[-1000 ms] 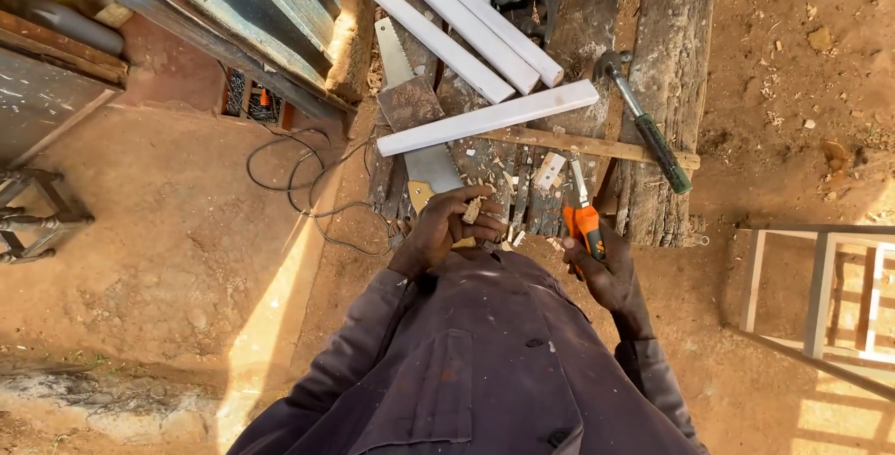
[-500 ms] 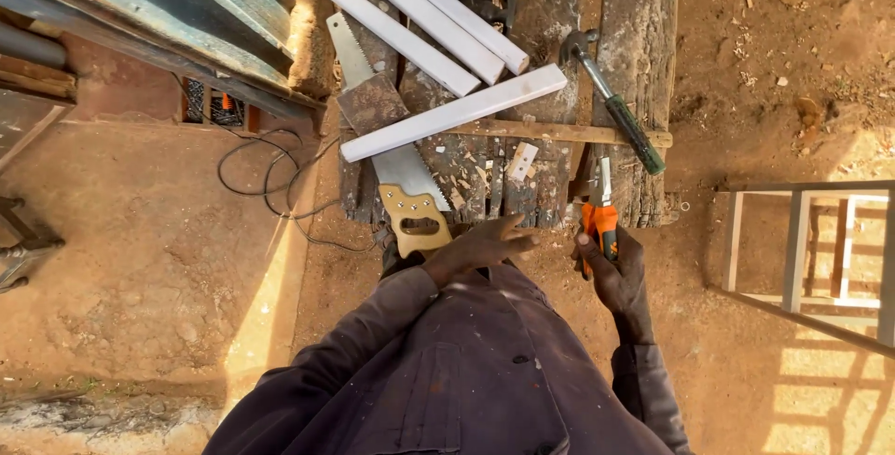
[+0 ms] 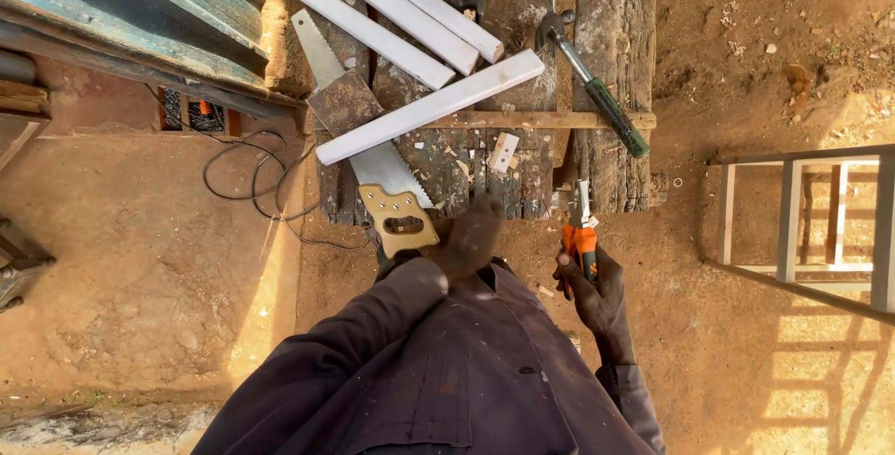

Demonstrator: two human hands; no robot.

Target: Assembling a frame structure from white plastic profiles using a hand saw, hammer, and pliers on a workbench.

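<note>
Fingers (image 3: pixel 585 280) of your right hand (image 3: pixel 597 296) clamp orange pliers (image 3: pixel 580 236); left hand (image 3: pixel 471 236) hovers curled beside the handsaw (image 3: pixel 373 147). Next, grasp its handle.

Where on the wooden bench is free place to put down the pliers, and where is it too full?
Free: the right-hand plank, beyond the hammer, and the strip between saw handle and thin crosswise slat, bare but for chips. Crowded: the upper left, where white bars overlap the saw. The right hand holds the pliers.
</note>
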